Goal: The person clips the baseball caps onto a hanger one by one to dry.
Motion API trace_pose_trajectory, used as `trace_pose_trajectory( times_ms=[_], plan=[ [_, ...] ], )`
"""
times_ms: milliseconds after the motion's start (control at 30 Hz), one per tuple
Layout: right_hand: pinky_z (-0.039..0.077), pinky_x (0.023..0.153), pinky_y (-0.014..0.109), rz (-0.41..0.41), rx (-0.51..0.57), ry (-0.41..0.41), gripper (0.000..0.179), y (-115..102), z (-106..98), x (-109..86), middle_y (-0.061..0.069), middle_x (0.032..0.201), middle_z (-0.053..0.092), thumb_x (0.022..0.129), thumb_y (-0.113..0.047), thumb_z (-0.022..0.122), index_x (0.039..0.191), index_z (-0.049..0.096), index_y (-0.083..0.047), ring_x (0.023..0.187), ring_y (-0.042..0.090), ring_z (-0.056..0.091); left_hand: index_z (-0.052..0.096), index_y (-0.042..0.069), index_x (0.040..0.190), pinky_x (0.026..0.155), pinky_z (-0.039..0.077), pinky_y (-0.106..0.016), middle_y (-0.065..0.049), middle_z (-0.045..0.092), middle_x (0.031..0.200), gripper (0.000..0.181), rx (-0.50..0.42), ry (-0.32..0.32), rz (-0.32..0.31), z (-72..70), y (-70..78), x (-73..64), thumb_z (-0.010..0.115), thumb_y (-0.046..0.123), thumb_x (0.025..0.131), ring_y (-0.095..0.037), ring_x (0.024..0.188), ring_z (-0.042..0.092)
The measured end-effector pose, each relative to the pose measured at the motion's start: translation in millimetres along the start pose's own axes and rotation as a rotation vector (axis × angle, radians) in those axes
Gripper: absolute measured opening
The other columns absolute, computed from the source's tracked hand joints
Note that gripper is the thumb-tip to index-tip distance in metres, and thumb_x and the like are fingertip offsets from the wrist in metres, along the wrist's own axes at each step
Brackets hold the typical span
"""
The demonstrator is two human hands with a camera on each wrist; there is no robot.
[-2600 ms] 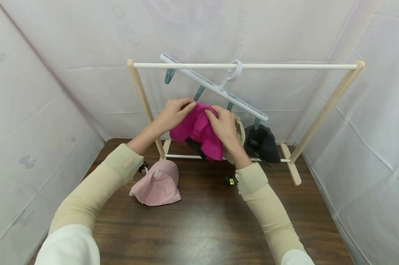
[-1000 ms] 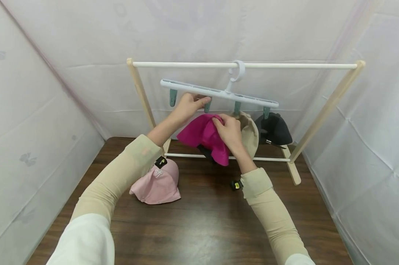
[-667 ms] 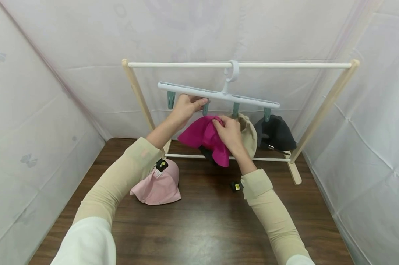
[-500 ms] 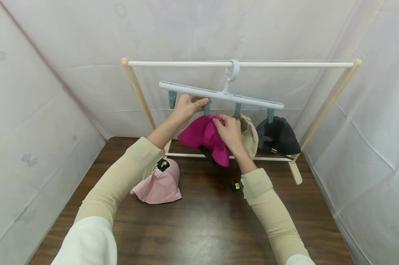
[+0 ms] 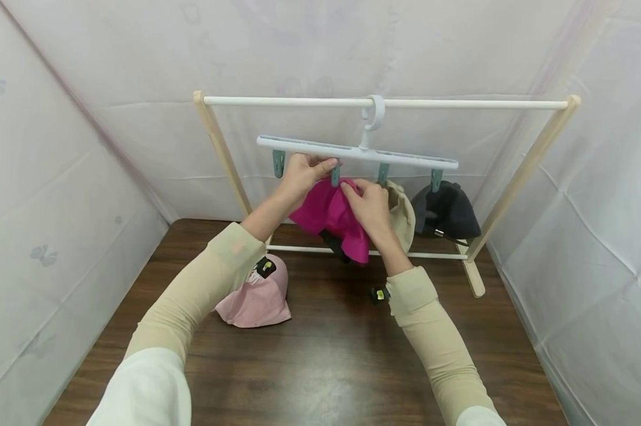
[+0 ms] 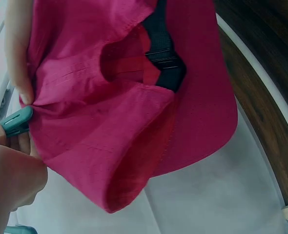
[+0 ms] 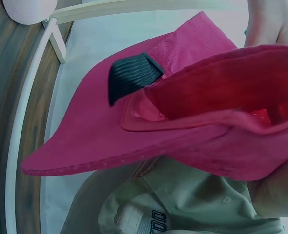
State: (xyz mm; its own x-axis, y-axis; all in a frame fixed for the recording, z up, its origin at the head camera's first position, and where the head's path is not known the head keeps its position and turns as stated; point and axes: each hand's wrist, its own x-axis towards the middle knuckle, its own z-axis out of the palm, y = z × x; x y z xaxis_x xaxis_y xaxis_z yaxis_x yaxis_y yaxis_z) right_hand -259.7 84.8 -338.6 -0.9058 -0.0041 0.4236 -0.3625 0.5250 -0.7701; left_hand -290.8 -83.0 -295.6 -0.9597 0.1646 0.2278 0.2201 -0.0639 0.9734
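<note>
A magenta cap (image 5: 347,228) with a black strap hangs from my right hand (image 5: 371,204), which pinches its top edge. My left hand (image 5: 301,176) pinches a green clip (image 5: 335,176) under the pale hanger (image 5: 310,145). In the left wrist view, the tip of that clip (image 6: 18,121) meets the cap's gathered fabric (image 6: 100,131), right beside a fingertip. The right wrist view shows the brim and red inside of the cap (image 7: 95,117); most of the right hand is hidden behind it. Just right of it hangs a beige cap (image 5: 402,222) from another clip.
A black cap (image 5: 450,210) hangs from the hanger's right end clip. Another green clip (image 5: 279,163) dangles at the left end. The hanger hooks on the white rail (image 5: 272,102) of a wooden stand. A pink cap (image 5: 262,302) lies on the dark table (image 5: 320,367).
My left hand has let go of the magenta cap and taken hold of the clip. The hanger has swung closer to level. Lately the cap has risen slightly to the clip.
</note>
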Motion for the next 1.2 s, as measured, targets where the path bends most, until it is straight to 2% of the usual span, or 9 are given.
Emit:
trace_pose_trajectory(
  times_ms=[133, 200, 367, 600, 700, 900, 1067, 1200],
  plan=[
    [0.044, 0.056, 0.024, 0.004, 0.012, 0.007, 0.029, -2.4, -1.6, 1.3, 0.007, 0.091, 0.077, 0.100, -0.032, 0.065, 0.101, 0.080, -0.008, 0.071, 0.015, 0.063, 0.065, -0.006, 0.123, 0.097, 0.056, -0.033, -0.020, 0.072, 0.114, 0.028, -0.001, 0.005, 0.021, 1.8, -1.7, -0.6, 0.067, 0.004, 0.097, -0.024, 0.110, 0.069],
    [0.045, 0.059, 0.024, 0.006, 0.010, 0.006, 0.028, -2.6, -2.1, 2.1, 0.008, 0.095, 0.077, 0.100, -0.032, 0.065, 0.103, 0.080, -0.008, 0.075, 0.016, 0.064, 0.066, -0.007, 0.122, 0.097, 0.056, -0.033, -0.018, 0.073, 0.110, 0.027, 0.003, 0.008, 0.024, 2.3, -2.3, -1.0, 0.067, 0.004, 0.097, -0.025, 0.111, 0.069],
    [0.046, 0.060, 0.025, 0.011, 0.019, -0.007, 0.027, -2.0, -3.0, 2.9, 0.008, 0.095, 0.077, 0.100, -0.031, 0.065, 0.103, 0.079, -0.008, 0.076, 0.015, 0.064, 0.066, -0.007, 0.122, 0.096, 0.056, -0.033, -0.017, 0.074, 0.110, 0.027, 0.011, 0.005, 0.019, 1.9, -3.8, -1.4, 0.067, 0.006, 0.098, -0.025, 0.112, 0.068],
    [0.050, 0.067, 0.028, 0.010, 0.019, -0.034, 0.029, -0.4, -5.3, 2.8, 0.009, 0.102, 0.077, 0.100, -0.032, 0.065, 0.107, 0.079, -0.008, 0.086, 0.019, 0.068, 0.064, -0.002, 0.131, 0.099, 0.054, -0.030, -0.015, 0.066, 0.128, 0.038, 0.078, -0.029, -0.036, -1.6, -5.3, -4.7, 0.068, 0.018, 0.100, -0.024, 0.121, 0.063],
    [0.050, 0.069, 0.029, 0.004, 0.024, -0.043, 0.030, 0.0, -5.5, 2.6, 0.010, 0.104, 0.077, 0.100, -0.032, 0.065, 0.108, 0.079, -0.007, 0.089, 0.020, 0.068, 0.063, -0.002, 0.132, 0.100, 0.054, -0.030, -0.015, 0.065, 0.130, 0.039, 0.079, -0.027, -0.036, -1.4, -5.6, -6.3, 0.068, 0.018, 0.100, -0.024, 0.123, 0.062],
    [0.047, 0.064, 0.026, 0.003, 0.020, -0.060, 0.030, 0.3, -7.0, 2.9, 0.009, 0.101, 0.077, 0.101, -0.032, 0.063, 0.109, 0.078, -0.007, 0.081, 0.018, 0.065, 0.063, -0.001, 0.133, 0.101, 0.053, -0.031, -0.013, 0.065, 0.131, 0.042, 0.103, -0.022, -0.037, -0.1, -4.5, -7.0, 0.069, 0.022, 0.099, -0.022, 0.122, 0.062],
    [0.044, 0.062, 0.027, -0.006, -0.019, -0.094, 0.029, 1.1, -8.6, 2.7, 0.010, 0.095, 0.075, 0.101, -0.032, 0.063, 0.110, 0.076, -0.007, 0.075, 0.019, 0.060, 0.062, 0.002, 0.133, 0.102, 0.052, -0.033, -0.011, 0.065, 0.131, 0.043, 0.090, -0.011, -0.042, -0.7, -5.5, -7.5, 0.072, 0.023, 0.097, -0.022, 0.120, 0.062],
    [0.047, 0.065, 0.031, -0.010, -0.035, -0.116, 0.028, 1.4, -9.5, 2.1, 0.009, 0.098, 0.075, 0.101, -0.030, 0.063, 0.115, 0.074, -0.009, 0.080, 0.021, 0.062, 0.062, 0.004, 0.134, 0.102, 0.052, -0.034, -0.011, 0.064, 0.133, 0.043, 0.057, -0.018, -0.025, -1.9, -6.2, -7.5, 0.073, 0.022, 0.096, -0.022, 0.121, 0.061]
  ],
)
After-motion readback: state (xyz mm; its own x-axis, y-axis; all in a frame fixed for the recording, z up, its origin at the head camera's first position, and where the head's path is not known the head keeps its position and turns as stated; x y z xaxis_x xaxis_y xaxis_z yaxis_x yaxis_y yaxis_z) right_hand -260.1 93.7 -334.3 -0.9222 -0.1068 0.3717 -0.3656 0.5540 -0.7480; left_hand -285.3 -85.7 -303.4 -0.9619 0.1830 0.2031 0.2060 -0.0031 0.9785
